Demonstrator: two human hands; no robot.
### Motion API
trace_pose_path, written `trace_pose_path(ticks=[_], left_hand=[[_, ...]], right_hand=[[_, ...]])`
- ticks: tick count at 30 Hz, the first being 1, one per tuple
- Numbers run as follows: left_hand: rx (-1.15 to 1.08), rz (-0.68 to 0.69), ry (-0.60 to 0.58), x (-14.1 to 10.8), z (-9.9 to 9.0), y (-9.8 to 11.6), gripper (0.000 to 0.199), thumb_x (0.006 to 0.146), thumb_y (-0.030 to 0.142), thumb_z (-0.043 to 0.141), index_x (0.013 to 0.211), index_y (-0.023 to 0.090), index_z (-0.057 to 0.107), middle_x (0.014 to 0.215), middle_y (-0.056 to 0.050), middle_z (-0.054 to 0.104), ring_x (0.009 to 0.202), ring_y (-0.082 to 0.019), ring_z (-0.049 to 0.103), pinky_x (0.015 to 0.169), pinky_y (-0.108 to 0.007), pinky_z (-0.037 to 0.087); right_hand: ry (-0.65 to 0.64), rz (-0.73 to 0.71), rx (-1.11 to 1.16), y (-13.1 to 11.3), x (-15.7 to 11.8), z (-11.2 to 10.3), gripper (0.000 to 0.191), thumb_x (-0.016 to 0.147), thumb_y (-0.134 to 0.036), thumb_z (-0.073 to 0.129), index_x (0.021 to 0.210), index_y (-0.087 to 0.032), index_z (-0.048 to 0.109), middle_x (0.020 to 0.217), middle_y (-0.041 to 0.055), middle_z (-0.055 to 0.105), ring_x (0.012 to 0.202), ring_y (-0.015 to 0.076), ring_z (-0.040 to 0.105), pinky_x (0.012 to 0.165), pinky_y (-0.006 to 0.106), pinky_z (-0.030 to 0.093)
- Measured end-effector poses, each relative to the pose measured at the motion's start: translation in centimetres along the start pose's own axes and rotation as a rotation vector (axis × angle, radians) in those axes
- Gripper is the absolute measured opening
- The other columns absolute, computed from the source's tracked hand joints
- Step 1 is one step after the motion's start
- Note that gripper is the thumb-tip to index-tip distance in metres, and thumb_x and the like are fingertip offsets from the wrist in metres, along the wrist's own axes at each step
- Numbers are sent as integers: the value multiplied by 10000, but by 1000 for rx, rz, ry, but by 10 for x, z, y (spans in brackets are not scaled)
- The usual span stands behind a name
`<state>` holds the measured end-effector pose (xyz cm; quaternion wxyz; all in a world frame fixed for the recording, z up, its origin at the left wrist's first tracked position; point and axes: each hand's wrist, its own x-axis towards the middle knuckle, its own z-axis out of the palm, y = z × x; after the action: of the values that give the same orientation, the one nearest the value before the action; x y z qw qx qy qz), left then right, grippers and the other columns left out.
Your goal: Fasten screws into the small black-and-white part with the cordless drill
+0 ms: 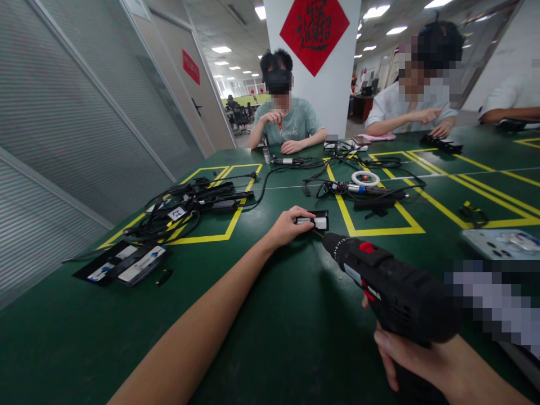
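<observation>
My right hand (405, 351) is wrapped round the grip of a black power drill (392, 281) with red switches. The drill points forward and left, and its thin bit ends at the near side of a small black part (321, 215) with a whitish block on it. Whether the bit touches the part cannot be made out. My left hand (291, 226) holds this part from the left against the green table (270, 315), fingers pressed on its top.
Black cables and parts (198, 202) lie at the left, beside flat black-and-white pieces (122, 264). Further off are a tool with cables (358, 188) and a white ring (365, 179). A phone (502, 243) lies right. Two people sit across the table; another shows at the right edge.
</observation>
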<state>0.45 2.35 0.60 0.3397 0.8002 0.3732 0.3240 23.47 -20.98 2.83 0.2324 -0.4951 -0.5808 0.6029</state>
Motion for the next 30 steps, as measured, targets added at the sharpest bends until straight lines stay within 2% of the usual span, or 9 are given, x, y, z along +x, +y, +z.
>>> trace_pose_path(ticks=[7, 15, 21, 27, 30], left_hand=[[-16, 14, 7, 0, 1, -2, 322, 731, 359, 642, 1011, 201, 658, 1054, -61, 568, 993, -182, 539, 847, -294, 443], [-33, 10, -3, 0, 1, -2, 329, 729, 362, 641, 1015, 199, 655, 1061, -64, 565, 1005, -186, 532, 823, -290, 446], [-33, 6, -8, -1, 0, -1, 327, 735, 368, 635, 1019, 206, 652, 1072, -65, 559, 1009, -187, 531, 777, -274, 451], [-31, -4, -16, -1, 0, 1, 338, 735, 380, 632, 1022, 202, 651, 1074, -69, 554, 994, -187, 534, 778, -280, 455], [-39, 4, -16, -2, 0, 1, 343, 731, 387, 639, 1023, 208, 649, 1077, -63, 554, 985, -180, 536, 784, -277, 454]], right_hand=[[30, -16, -20, -4, -2, 1, 517, 871, -562, 422, 594, -159, 586, 574, 51, 591, 532, 162, 575, 603, 333, 456], [7, -24, -63, -7, -4, 0, 560, 877, -575, 396, 526, -173, 566, 594, 47, 608, 554, 146, 573, 614, 303, 448], [114, 35, -220, -26, -13, 4, 573, 838, -655, 349, 540, -206, 544, 629, 72, 634, 618, 199, 577, 641, 358, 426], [22, -17, -123, -8, -4, 0, 589, 874, -600, 370, 515, -174, 562, 580, 60, 616, 542, 153, 576, 602, 315, 438], [35, -27, -83, -1, -1, 0, 547, 876, -574, 406, 553, -168, 579, 544, 43, 623, 523, 138, 577, 644, 314, 443]])
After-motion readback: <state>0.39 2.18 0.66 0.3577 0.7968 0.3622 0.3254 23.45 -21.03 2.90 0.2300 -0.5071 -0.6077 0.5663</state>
